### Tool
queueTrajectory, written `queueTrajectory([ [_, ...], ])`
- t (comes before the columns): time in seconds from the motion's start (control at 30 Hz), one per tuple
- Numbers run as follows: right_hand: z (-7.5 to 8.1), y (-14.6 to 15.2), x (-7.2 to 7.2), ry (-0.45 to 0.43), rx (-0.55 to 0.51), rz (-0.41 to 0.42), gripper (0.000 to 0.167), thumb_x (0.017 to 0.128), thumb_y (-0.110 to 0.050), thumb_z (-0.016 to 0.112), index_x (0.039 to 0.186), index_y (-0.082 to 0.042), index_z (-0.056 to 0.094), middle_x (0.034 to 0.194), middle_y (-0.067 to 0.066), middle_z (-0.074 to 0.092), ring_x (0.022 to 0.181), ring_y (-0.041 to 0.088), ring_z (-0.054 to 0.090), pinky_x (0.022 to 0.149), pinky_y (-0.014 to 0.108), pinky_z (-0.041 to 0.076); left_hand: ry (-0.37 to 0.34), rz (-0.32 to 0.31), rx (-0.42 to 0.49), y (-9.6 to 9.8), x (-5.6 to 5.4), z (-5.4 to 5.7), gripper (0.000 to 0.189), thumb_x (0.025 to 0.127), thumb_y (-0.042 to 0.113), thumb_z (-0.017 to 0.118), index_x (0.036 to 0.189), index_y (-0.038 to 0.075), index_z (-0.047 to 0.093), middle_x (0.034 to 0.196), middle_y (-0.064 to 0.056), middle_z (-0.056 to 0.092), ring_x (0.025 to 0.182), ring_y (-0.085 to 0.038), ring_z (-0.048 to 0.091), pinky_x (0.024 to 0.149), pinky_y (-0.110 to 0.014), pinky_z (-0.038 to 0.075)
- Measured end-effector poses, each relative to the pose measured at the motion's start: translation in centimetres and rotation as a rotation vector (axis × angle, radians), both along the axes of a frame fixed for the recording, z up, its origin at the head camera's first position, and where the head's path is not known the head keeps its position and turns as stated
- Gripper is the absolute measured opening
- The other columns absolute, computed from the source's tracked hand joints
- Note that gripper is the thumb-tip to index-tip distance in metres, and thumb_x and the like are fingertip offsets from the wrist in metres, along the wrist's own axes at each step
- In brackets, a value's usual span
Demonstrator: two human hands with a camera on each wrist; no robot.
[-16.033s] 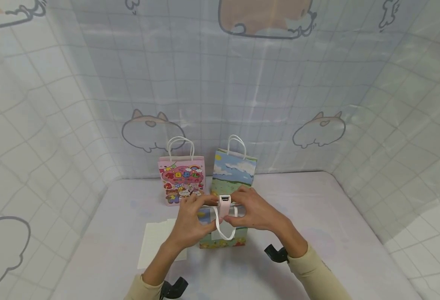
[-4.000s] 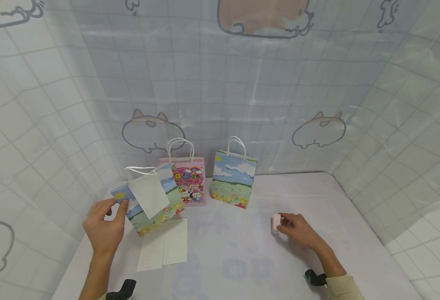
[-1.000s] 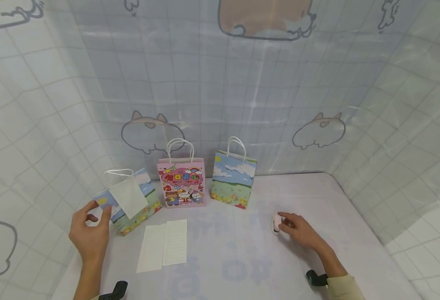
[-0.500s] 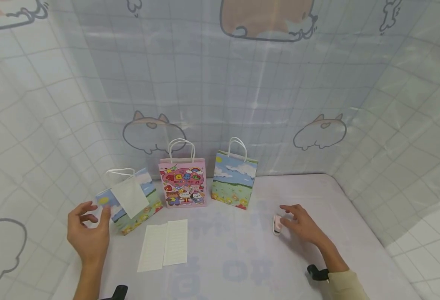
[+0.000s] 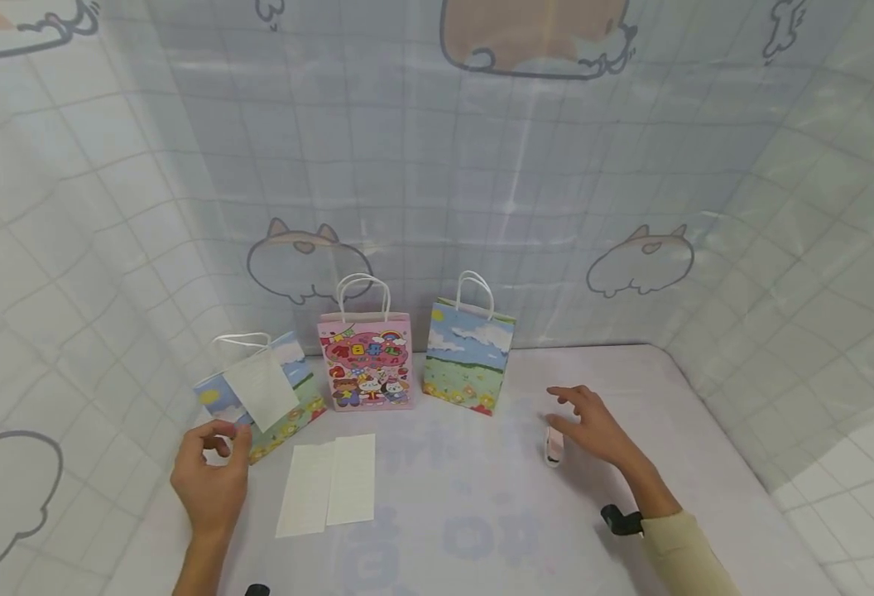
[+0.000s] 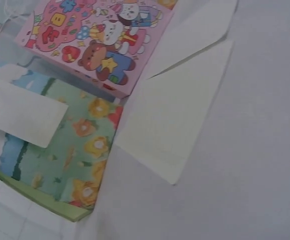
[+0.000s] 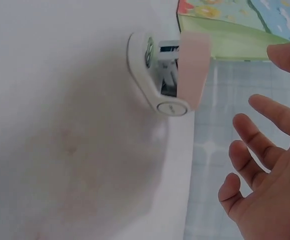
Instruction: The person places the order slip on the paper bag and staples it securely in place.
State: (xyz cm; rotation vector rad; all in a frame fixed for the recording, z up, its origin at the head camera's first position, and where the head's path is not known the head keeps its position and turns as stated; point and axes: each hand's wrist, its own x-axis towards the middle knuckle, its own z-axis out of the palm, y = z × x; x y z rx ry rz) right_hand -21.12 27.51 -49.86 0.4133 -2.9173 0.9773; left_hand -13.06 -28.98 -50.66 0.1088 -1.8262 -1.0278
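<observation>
My left hand [image 5: 209, 476], its fingers loosely bent, is just in front of a paper gift bag [image 5: 299, 389] with a sky-and-meadow print. A blank-looking white paper slip [image 5: 261, 389] lies over the bag's front below its white handle; the left wrist view shows this slip [image 6: 22, 112] too. My right hand [image 5: 593, 426] hovers with spread fingers beside a pink and white stapler [image 5: 554, 447] that sits on the table. In the right wrist view the stapler [image 7: 192, 70] is apart from the fingers of my right hand [image 7: 274, 175], which hold nothing.
A pink cartoon gift bag [image 5: 368, 364] and another meadow-print bag [image 5: 468, 356] stand upright at the back, against the sheeted wall [image 5: 437, 182]. Two lined paper slips [image 5: 328, 484] lie side by side on the table [image 5: 444, 497], left of the middle.
Earlier both hands worked the stapler at the meadow bag's top. Since then the left hand put that bag at the left and moved off it. The right hand released the stapler and rose.
</observation>
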Motion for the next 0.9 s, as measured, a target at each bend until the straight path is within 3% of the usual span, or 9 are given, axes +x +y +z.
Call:
queueTrajectory([
  [0.2,0.7,-0.9,-0.9,0.021,-0.012,0.028,0.058,0.094,-0.037,0.069,0.144,-0.012,0.053,0.123,0.016,0.059,0.105,0.036,0.053,0.081,0.042,0.045,-0.107,-0.086,-0.062,1.2,0.2,-0.5,0.023,0.08,-0.003,0.078,0.101,-0.002,0.07,0.085,-0.005,0.068,0.07,-0.011,0.049,0.069,-0.024,0.032],
  [0.37,1.4,-1.5,-1.7,0.016,0.012,0.046,0.064,0.094,-0.04,0.07,0.147,-0.012,0.049,0.122,0.015,0.059,0.102,0.035,0.052,0.077,0.038,0.042,-0.221,-0.235,-0.171,2.3,0.4,-0.6,0.028,0.082,-0.002,0.079,0.108,0.007,0.073,0.088,-0.001,0.069,0.077,-0.016,0.05,0.073,-0.023,0.035],
  [0.6,2.7,-2.5,-2.5,0.006,0.021,0.08,0.074,0.091,-0.045,0.072,0.15,-0.01,0.044,0.12,0.013,0.06,0.099,0.029,0.051,0.077,0.038,0.044,-0.427,-0.428,-0.388,3.6,0.5,-0.8,0.027,0.089,0.016,0.078,0.115,0.018,0.072,0.101,0.006,0.073,0.09,-0.016,0.056,0.079,-0.026,0.041],
  [0.73,3.0,-3.0,-2.7,-0.02,0.01,0.087,0.079,0.091,-0.05,0.071,0.152,-0.009,0.041,0.122,0.014,0.06,0.1,0.03,0.052,0.079,0.039,0.044,-0.523,-0.472,-0.446,4.3,0.4,-1.2,0.027,0.092,0.025,0.076,0.118,0.021,0.072,0.107,0.008,0.072,0.098,-0.02,0.06,0.082,-0.036,0.046],
  [0.9,3.0,-3.5,-2.9,-0.041,-0.005,0.09,0.081,0.09,-0.052,0.071,0.153,-0.011,0.039,0.121,0.014,0.06,0.1,0.033,0.053,0.082,0.041,0.045,-0.597,-0.501,-0.479,5.3,0.2,-1.6,0.028,0.092,0.031,0.075,0.119,0.025,0.071,0.115,0.009,0.069,0.107,-0.022,0.059,0.087,-0.048,0.041],
])
